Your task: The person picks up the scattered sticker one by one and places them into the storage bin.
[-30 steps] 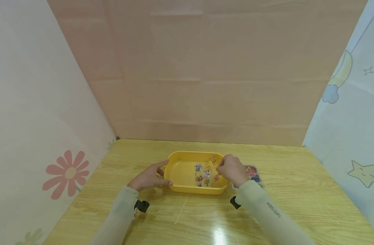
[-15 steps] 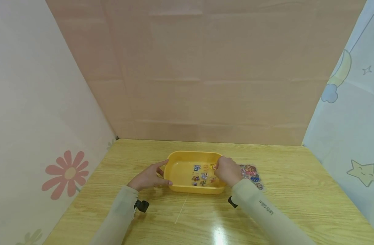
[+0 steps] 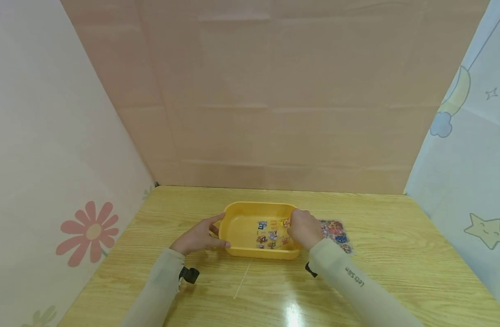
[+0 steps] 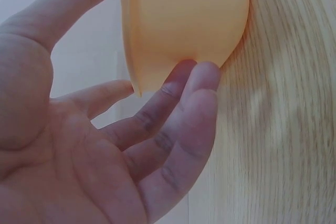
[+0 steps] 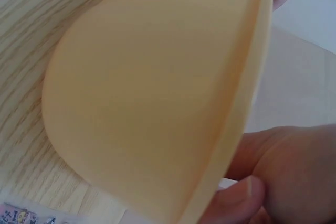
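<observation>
A yellow plastic tray [image 3: 238, 229] with rounded corners stands on the table. My left hand [image 3: 201, 236] grips its left end, thumb at the front rim and index finger at the back rim. In the left wrist view, other fingers [image 4: 197, 124] rest against the outer wall. A clear sheet of small colourful stickers [image 3: 273, 235] lies in the tray's right half. My right hand [image 3: 305, 229] reaches over the right end with curled fingers, pinching the sheet's right edge. In the right wrist view, the tray's rim hides most of those fingertips.
Right of the tray, partly behind my right hand, a second clear packet with colourful stickers [image 3: 337, 230] lies on the wood-grain table [image 3: 389, 240]. A brown paper backdrop [image 3: 274, 136] rises behind the table, and patterned sheets hang at both sides.
My right hand has moved slightly left and down into the tray, and the sticker sheet has shifted left and lies flatter. In the last half second little has moved. The left hand stays put.
</observation>
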{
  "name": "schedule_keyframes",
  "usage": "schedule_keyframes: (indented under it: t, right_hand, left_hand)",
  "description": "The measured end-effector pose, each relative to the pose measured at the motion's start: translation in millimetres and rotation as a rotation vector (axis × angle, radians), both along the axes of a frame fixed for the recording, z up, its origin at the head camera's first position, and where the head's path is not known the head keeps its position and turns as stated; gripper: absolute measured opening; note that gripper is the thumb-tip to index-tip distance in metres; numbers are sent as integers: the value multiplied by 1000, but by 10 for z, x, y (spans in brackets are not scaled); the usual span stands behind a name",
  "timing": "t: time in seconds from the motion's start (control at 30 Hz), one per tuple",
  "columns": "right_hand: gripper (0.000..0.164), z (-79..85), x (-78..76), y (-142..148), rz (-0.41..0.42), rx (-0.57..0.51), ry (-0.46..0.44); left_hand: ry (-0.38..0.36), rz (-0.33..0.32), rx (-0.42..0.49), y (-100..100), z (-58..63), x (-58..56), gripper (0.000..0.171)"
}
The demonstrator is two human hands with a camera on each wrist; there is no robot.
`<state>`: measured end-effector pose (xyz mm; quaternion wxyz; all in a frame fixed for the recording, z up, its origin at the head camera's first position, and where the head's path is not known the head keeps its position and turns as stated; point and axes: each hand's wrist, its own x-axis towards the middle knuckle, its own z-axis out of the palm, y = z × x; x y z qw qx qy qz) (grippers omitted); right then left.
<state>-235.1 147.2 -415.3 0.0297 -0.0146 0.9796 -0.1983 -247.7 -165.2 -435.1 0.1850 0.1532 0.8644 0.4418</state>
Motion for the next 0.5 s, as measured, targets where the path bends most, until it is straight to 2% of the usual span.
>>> schedule_keyframes:
  t: [0.33, 0.4, 0.5]
  right_hand:
    - [39, -17, 8, 9, -1, -28, 26]
    - [35, -2, 16, 23, -5, -56, 14]
    - [17, 41, 41, 66, -18, -107, 5]
  left_hand:
    - [-14, 31, -3, 7, -24, -11, 101]
    - [-15, 31, -4, 8, -24, -6, 102]
    - [-11, 30, -7, 12, -22, 2, 102]
